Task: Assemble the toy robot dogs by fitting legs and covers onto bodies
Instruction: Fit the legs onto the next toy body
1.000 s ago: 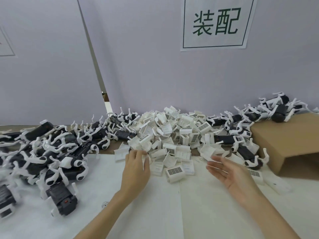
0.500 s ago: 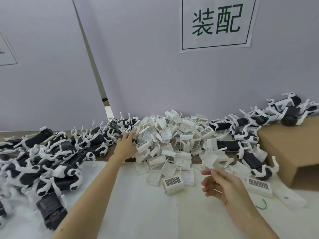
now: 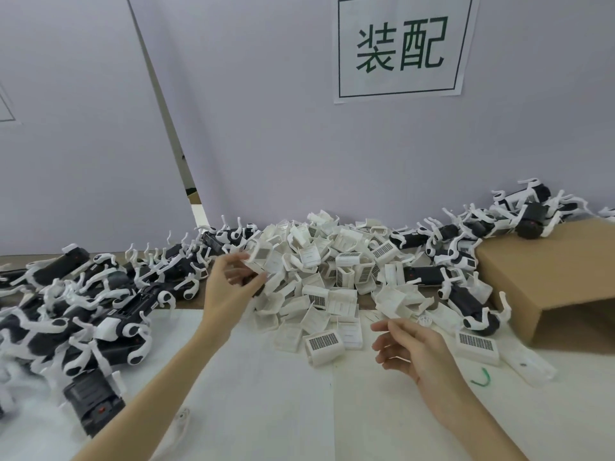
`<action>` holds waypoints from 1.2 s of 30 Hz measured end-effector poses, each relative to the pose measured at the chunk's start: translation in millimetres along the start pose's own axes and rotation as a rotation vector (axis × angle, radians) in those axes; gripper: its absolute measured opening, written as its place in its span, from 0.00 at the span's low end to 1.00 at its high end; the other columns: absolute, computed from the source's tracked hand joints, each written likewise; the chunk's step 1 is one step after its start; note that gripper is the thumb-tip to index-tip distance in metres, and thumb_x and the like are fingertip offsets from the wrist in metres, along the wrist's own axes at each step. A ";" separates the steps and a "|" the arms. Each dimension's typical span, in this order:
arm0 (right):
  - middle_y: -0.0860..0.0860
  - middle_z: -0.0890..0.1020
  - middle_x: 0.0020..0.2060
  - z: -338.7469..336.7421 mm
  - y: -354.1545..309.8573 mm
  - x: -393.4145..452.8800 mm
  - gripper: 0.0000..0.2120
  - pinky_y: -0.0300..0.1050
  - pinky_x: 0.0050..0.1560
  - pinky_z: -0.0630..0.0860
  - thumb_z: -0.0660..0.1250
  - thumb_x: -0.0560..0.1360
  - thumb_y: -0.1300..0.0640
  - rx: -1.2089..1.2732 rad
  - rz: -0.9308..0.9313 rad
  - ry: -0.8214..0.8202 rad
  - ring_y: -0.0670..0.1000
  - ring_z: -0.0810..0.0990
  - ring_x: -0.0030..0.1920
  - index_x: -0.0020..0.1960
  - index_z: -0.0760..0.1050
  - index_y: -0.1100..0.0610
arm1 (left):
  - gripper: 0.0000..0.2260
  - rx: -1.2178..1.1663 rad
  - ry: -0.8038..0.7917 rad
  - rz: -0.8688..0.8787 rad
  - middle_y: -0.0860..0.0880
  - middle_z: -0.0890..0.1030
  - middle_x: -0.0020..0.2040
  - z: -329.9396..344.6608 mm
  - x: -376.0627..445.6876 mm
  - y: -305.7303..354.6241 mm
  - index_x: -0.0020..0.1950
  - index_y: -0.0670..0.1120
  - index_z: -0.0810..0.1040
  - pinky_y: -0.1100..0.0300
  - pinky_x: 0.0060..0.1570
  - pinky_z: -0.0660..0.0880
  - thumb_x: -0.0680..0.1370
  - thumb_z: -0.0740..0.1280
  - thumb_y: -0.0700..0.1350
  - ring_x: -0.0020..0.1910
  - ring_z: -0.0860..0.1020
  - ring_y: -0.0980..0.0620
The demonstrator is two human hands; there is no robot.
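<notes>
A heap of white covers (image 3: pixel 336 267), some with barcode labels, fills the middle of the table. Assembled black-and-white toy dogs (image 3: pixel 83 311) lie piled at the left, and more dogs (image 3: pixel 466 294) lie at the right of the heap. My left hand (image 3: pixel 229 287) is at the heap's left edge, where index finger and thumb pinch one white cover (image 3: pixel 264 261). My right hand (image 3: pixel 412 351) hovers over the white sheet in front of the heap, fingers relaxed and holding nothing.
A brown cardboard box (image 3: pixel 549 271) lies on its side at the right, with several dogs (image 3: pixel 532 214) on top. A black body (image 3: pixel 93 397) lies near the front left. A green wire tie (image 3: pixel 482 377) and a clear plastic piece (image 3: pixel 529 364) lie right of my right hand.
My left hand reached from the near edge of the cover heap to its left side, turned palm-up and took a white cover. My right hand stayed over the sheet, fingers slightly more curled.
</notes>
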State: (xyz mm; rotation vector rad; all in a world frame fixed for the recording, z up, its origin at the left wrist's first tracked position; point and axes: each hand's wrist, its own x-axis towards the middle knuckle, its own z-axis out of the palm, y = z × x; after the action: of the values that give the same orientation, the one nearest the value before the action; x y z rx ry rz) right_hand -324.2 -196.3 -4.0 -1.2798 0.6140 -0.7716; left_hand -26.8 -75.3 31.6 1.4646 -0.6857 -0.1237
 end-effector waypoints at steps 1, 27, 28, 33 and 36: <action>0.60 0.83 0.38 1.0 0.0 -0.7 0.14 0.42 0.36 0.79 0.61 0.85 0.62 -0.008 0.003 -0.002 0.54 0.82 0.35 0.51 0.84 0.64 | 0.20 -0.003 -0.016 0.035 0.50 0.85 0.50 0.8 -13.0 3.7 0.58 0.55 0.80 0.67 0.46 0.79 0.74 0.80 0.37 0.49 0.83 0.58; 0.52 0.85 0.60 53.9 6.7 -30.3 0.16 0.47 0.58 0.82 0.67 0.82 0.58 -0.113 -0.112 -0.137 0.52 0.84 0.60 0.70 0.77 0.50 | 0.24 0.080 -0.396 0.439 0.53 0.80 0.60 20.2 -135.1 18.9 0.69 0.53 0.80 0.64 0.61 0.76 0.78 0.73 0.31 0.57 0.83 0.47; 0.55 0.85 0.60 54.1 6.2 -29.8 0.18 0.50 0.59 0.82 0.67 0.82 0.55 -0.010 -0.055 -0.138 0.54 0.84 0.60 0.71 0.76 0.52 | 0.23 0.015 -0.414 0.383 0.51 0.81 0.60 17.9 -133.8 20.5 0.69 0.54 0.80 0.63 0.61 0.76 0.79 0.73 0.32 0.58 0.84 0.46; 0.65 0.84 0.59 55.2 2.4 -28.7 0.25 0.59 0.62 0.81 0.67 0.78 0.43 0.259 0.180 -0.147 0.67 0.84 0.57 0.67 0.79 0.60 | 0.19 -0.291 -0.533 0.102 0.47 0.84 0.61 9.2 -130.7 32.4 0.70 0.50 0.81 0.60 0.61 0.77 0.79 0.74 0.39 0.57 0.83 0.48; 0.65 0.84 0.59 51.6 -0.1 -29.4 0.24 0.58 0.61 0.83 0.67 0.80 0.42 0.375 0.289 -0.183 0.64 0.83 0.55 0.65 0.82 0.60 | 0.19 -0.370 -0.614 0.035 0.45 0.83 0.63 6.4 -130.3 33.7 0.68 0.48 0.82 0.55 0.60 0.79 0.77 0.76 0.43 0.59 0.82 0.46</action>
State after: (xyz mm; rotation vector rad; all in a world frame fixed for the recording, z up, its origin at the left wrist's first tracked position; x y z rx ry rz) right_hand -302.2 -142.0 5.6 -0.8810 0.4659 -0.4935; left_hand -146.0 -14.0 17.2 1.0504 -1.1148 -0.6575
